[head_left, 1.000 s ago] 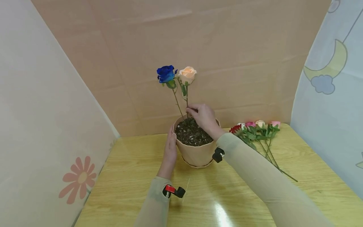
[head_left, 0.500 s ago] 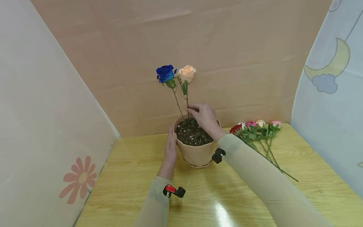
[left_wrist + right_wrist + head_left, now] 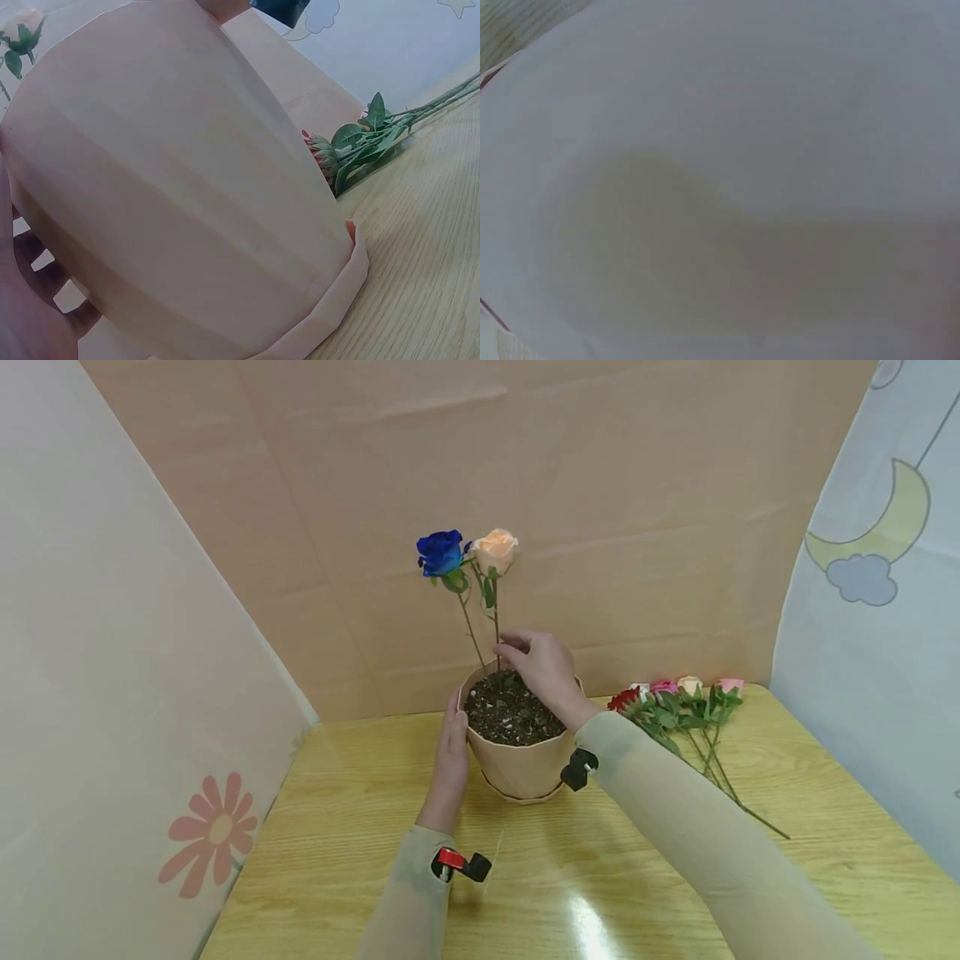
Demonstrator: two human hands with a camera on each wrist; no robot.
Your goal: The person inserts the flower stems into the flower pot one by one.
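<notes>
A beige flower pot (image 3: 517,768) full of dark soil (image 3: 506,714) stands on the table in the head view. My left hand (image 3: 450,752) lies along its left side with straight fingers. In the left wrist view those fingers (image 3: 56,277) spread behind the pot's wall. My right hand (image 3: 543,668) reaches over the soil and pinches the stem of a peach rose (image 3: 495,552) low down, between thumb and fingertips. This rose is upright. Left of it a blue rose (image 3: 441,553) stands in the soil, leaning left. The pot's pale wall (image 3: 780,112) fills the right wrist view.
Several roses (image 3: 678,710) in red, white, pink and peach lie on the wooden table (image 3: 360,810) to the right of the pot, stems toward me. A tan backdrop (image 3: 375,485) rises close behind, with patterned cloths at both sides.
The peach rose and my right hand have risen very slightly. My left hand has stayed at the pot's side.
</notes>
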